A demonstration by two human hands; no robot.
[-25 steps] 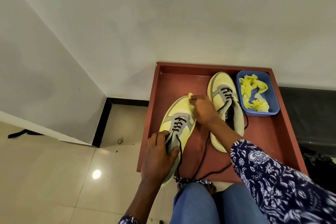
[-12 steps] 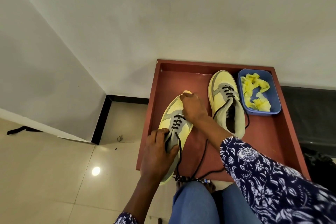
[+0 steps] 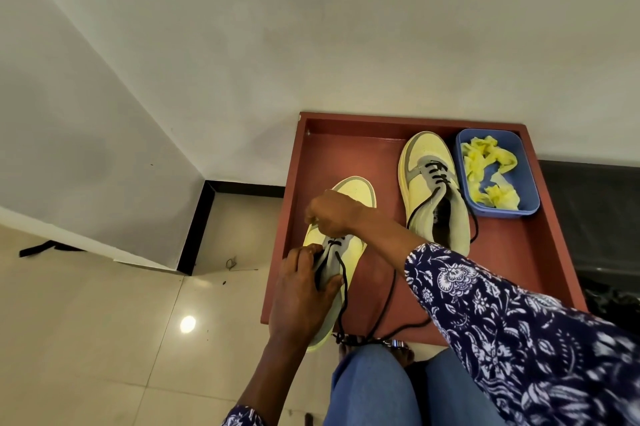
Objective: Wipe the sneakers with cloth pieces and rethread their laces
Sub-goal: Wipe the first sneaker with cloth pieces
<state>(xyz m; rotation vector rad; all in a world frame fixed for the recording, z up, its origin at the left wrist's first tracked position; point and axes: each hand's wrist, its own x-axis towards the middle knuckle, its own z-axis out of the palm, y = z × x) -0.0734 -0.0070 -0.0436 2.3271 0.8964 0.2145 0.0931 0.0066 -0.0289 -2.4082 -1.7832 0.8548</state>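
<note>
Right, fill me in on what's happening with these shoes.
A person is cleaning a pair of yellow-and-grey sneakers on a red-brown tray. The left hand grips the heel end of the nearer sneaker, while the right hand works at its left side near the toe; whether it holds a cloth cannot be told. The other sneaker lies untouched beside a blue plastic tub of crumpled yellow cloth pieces. Both sneakers' black laces trail loose.

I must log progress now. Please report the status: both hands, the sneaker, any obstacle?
Left hand grips near sneaker at its collar. Right hand curled over its left side; cloth not visible. Loose laces trail across tray.
</note>
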